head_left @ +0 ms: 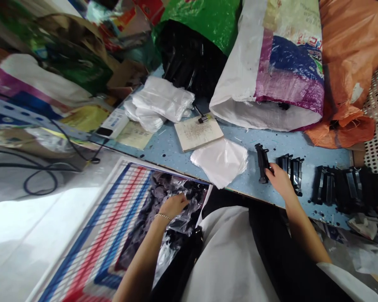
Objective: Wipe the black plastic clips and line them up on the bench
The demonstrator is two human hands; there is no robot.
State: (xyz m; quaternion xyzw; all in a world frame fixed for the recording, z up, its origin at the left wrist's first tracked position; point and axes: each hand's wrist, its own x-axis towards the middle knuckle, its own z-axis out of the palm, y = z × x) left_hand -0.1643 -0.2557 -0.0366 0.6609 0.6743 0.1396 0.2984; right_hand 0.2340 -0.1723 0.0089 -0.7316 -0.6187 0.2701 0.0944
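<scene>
My left hand (pixel 174 204) reaches down into a striped woven sack (pixel 113 226) beside the table, fingers curled among clear bags of black parts (pixel 176 197). What it holds, if anything, is hidden. My right hand (pixel 280 179) rests on the blue table (pixel 302 142), its fingers closed round a black plastic part (pixel 262 162) that stands on end. More black plastic parts (pixel 292 170) stand just right of that hand, and a longer row of black parts (pixel 346 188) lies further right.
A stack of clear plastic bags (pixel 220 161) lies near the table's front edge, with a worn board (pixel 198 132) behind it. Folded white bags (pixel 160 102), a big woven sack (pixel 271 71), an orange sack (pixel 349 63) and a black bag (pixel 189 58) crowd the back. Cables (pixel 40 180) trail on the floor at left.
</scene>
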